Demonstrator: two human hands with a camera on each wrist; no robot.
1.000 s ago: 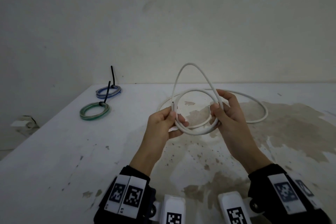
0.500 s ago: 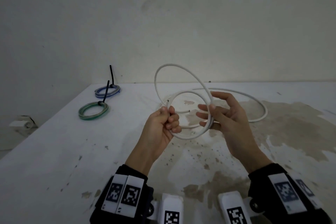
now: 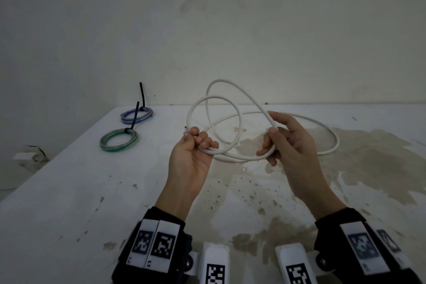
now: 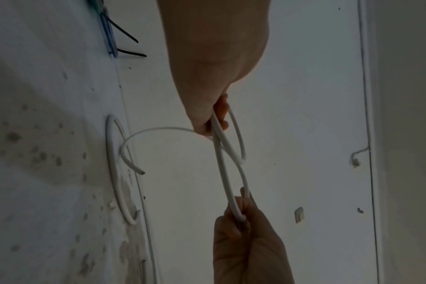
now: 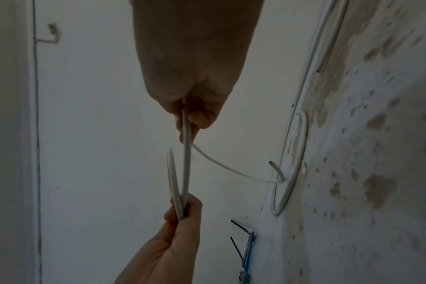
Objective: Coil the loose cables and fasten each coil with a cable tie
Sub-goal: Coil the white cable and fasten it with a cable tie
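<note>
1. The left hand [image 3: 192,157] is raised above the desk [image 3: 69,191], its grip clenched on the white cable [image 3: 239,122]: thumb and curled fingers pinch the bunched strands at the left side of the coil.
2. The right hand [image 3: 288,143] grasps the same cable at the coil's right side; a strand runs across its fingers [image 3: 265,151], held under the thumb, while the upper fingers lie fairly straight.
3. Between the two grips hang two loops of cable in the air, standing up and away from the hands, with the lower strands sagging from one grip to the other.
4. Past the right grip, the rest of the cable trails down onto the desk and sweeps in a wide arc beyond and to the right of that hand.
5. In the left wrist view, a cut end [image 4: 141,172] of the cable curls free, off to the side of the left grip and clear of both hands.
6. Well to the left of the left grip lies a green coil [image 3: 118,140], and just beyond it a blue coil [image 3: 137,115]; each carries a black cable tie [image 3: 134,117] whose tail sticks upward.
7. The desk below both grips is white, with brown patches and specks where the surface has worn.
8. Each wrist wears a black band with printed square markers.
</note>
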